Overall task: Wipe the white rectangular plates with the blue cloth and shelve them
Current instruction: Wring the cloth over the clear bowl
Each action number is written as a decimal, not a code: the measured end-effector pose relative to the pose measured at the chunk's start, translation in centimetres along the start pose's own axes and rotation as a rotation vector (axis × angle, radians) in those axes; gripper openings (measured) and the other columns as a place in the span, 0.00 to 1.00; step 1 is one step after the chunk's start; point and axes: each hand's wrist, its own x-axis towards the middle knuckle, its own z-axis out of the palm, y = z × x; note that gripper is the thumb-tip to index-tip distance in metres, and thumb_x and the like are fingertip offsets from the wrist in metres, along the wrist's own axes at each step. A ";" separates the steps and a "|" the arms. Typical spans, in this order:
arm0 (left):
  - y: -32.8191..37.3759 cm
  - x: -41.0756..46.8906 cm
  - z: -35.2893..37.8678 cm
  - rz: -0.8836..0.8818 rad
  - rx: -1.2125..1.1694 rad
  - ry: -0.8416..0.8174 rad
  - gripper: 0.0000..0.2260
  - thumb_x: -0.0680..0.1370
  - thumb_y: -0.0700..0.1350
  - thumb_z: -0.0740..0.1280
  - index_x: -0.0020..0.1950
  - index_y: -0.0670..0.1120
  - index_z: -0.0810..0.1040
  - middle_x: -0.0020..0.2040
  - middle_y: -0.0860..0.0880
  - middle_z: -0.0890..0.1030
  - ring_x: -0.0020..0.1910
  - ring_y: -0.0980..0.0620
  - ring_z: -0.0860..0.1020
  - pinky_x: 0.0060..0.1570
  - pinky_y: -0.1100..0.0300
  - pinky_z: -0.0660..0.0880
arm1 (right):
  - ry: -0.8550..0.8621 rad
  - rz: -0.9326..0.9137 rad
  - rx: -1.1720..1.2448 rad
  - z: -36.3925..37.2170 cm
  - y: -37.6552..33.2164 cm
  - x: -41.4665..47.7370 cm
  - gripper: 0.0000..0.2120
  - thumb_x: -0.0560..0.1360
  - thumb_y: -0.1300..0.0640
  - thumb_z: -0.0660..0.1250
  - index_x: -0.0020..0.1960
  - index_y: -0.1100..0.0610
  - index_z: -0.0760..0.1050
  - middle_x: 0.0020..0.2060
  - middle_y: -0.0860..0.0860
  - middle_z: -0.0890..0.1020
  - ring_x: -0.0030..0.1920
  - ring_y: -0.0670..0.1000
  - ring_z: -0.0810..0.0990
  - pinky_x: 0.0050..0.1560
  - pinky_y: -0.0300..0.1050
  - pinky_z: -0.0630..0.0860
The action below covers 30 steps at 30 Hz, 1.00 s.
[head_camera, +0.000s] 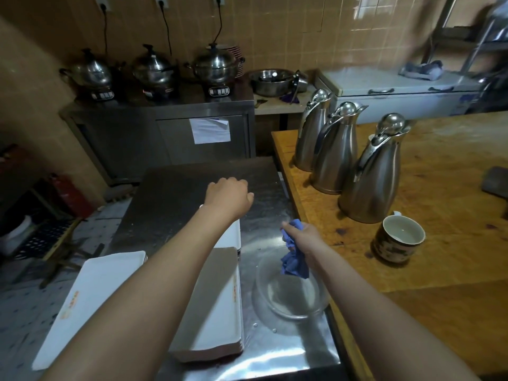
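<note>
Firstly, one white rectangular plate (90, 298), lying alone and overhanging the steel tabletop's (170, 188) left edge; likely set apart from the rest. Next, stack of white rectangular plates (217, 312), probably awaiting wiping; orange rim print, unreadable. Left hand (229, 198), reaching past the stack's far end; fingers curled under, and I cannot tell whether they hold anything. Right hand (305, 237), fingers pinching blue cloth (294, 262), which dangles above a glass bowl (291, 292), ready for use. Mug (398, 240), on wooden tabletop (439, 188), well apart.

A steel counter (192, 185) carries stacked white rectangular plates (217, 312) and a glass bowl (291, 298). The adjoining wooden table (453, 215) bears three steel jugs (368, 182) and a mug (395, 243).
</note>
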 end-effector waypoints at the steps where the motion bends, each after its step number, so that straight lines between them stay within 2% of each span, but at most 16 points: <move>1: -0.1 0.0 0.1 0.003 0.000 0.000 0.16 0.80 0.51 0.54 0.58 0.43 0.73 0.54 0.43 0.77 0.51 0.45 0.75 0.46 0.53 0.69 | 0.016 0.004 -0.010 0.2 0.0 -0.1 0.14 0.77 0.50 0.65 0.39 0.59 0.73 0.27 0.52 0.72 0.24 0.46 0.66 0.25 0.37 0.63; 4: -0.3 -0.2 0.1 0.009 0.032 -0.002 0.16 0.81 0.51 0.54 0.59 0.43 0.73 0.54 0.43 0.77 0.52 0.44 0.75 0.47 0.53 0.70 | 0.062 0.116 0.059 0.7 -0.1 -0.4 0.23 0.76 0.35 0.57 0.40 0.55 0.71 0.29 0.52 0.73 0.25 0.47 0.66 0.26 0.38 0.62; 6: -0.3 -0.3 0.0 0.024 0.081 -0.004 0.16 0.81 0.51 0.54 0.60 0.43 0.73 0.55 0.43 0.77 0.53 0.44 0.75 0.49 0.52 0.70 | 0.105 0.151 0.062 0.8 -0.2 -0.4 0.24 0.76 0.33 0.54 0.37 0.54 0.68 0.27 0.51 0.71 0.25 0.47 0.65 0.26 0.38 0.61; 10: -0.3 -0.4 -0.3 0.034 0.105 0.050 0.16 0.81 0.51 0.55 0.61 0.44 0.73 0.56 0.43 0.77 0.54 0.44 0.75 0.51 0.52 0.71 | 0.174 0.099 -0.053 0.8 0.0 -0.1 0.21 0.77 0.40 0.60 0.39 0.57 0.71 0.27 0.51 0.68 0.27 0.49 0.65 0.28 0.42 0.62; 13: -0.2 -0.5 -0.3 0.030 0.084 0.072 0.16 0.81 0.51 0.54 0.61 0.44 0.72 0.55 0.44 0.77 0.53 0.45 0.75 0.50 0.52 0.72 | 0.188 0.068 -0.082 0.6 0.4 0.1 0.17 0.76 0.46 0.64 0.35 0.55 0.67 0.25 0.51 0.66 0.24 0.49 0.63 0.27 0.41 0.60; 16: 0.0 -0.6 -0.2 0.025 0.069 0.082 0.16 0.81 0.51 0.54 0.61 0.44 0.72 0.56 0.44 0.77 0.53 0.45 0.75 0.50 0.52 0.72 | 0.225 0.005 -0.170 0.6 1.1 0.3 0.17 0.76 0.52 0.63 0.30 0.55 0.65 0.23 0.52 0.66 0.24 0.51 0.64 0.29 0.42 0.61; 18: 0.1 -0.6 -0.1 0.020 0.048 0.084 0.16 0.81 0.51 0.54 0.62 0.44 0.72 0.56 0.44 0.77 0.54 0.45 0.75 0.51 0.52 0.73 | 0.236 -0.011 -0.200 0.6 1.4 0.4 0.16 0.76 0.53 0.62 0.31 0.56 0.67 0.25 0.53 0.67 0.25 0.51 0.64 0.30 0.43 0.61; 24: 0.2 -0.7 0.2 0.009 0.011 0.085 0.17 0.81 0.51 0.55 0.65 0.45 0.69 0.59 0.43 0.76 0.55 0.44 0.75 0.51 0.51 0.72 | 0.246 0.088 -0.158 0.3 2.2 0.8 0.16 0.77 0.53 0.61 0.32 0.56 0.67 0.24 0.53 0.65 0.24 0.50 0.63 0.29 0.42 0.60; 30: 0.5 -1.0 0.4 0.007 0.040 0.069 0.16 0.81 0.51 0.55 0.63 0.44 0.71 0.57 0.44 0.77 0.55 0.44 0.74 0.51 0.52 0.71 | 0.239 0.004 -0.398 -0.1 2.2 0.6 0.17 0.72 0.61 0.59 0.24 0.56 0.65 0.22 0.51 0.65 0.26 0.52 0.63 0.32 0.45 0.58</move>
